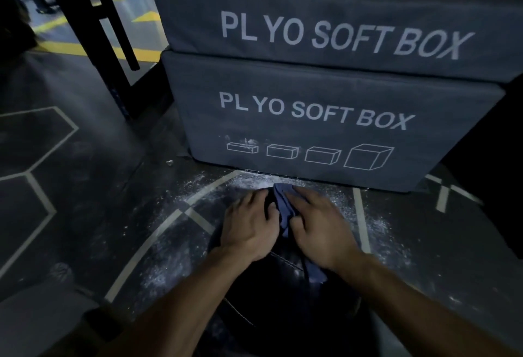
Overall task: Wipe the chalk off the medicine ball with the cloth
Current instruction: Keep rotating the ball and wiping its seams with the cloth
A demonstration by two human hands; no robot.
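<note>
the left hand (249, 229) lay spread on the far upper side of the round black leather-look medicine ball (283, 294), fingers fairly straight and pressing, gripping nothing; it looked to be steadying the ball. the ball sat on the dark rubber gym floor (85, 201) directly below the camera, just in front of the grey padded plyo boxes (325, 118). it was judged heavy and slow to roll, with a firm, slightly yielding skin and stitched seams where chalk would lodge; a flat palm on top seemed the best hold. just right of that hand, the crumpled blue soft cloth (283, 209) draped over the ball's top, light and limp, likely to bunch unless held down. the right hand (319, 229) covered it, thumb tucked around a fold, holding the cloth against the ball. white chalk dust (254, 182) lay scattered on the floor around.

counted: one ball, one cloth, two hands, two stacked boxes.
</note>
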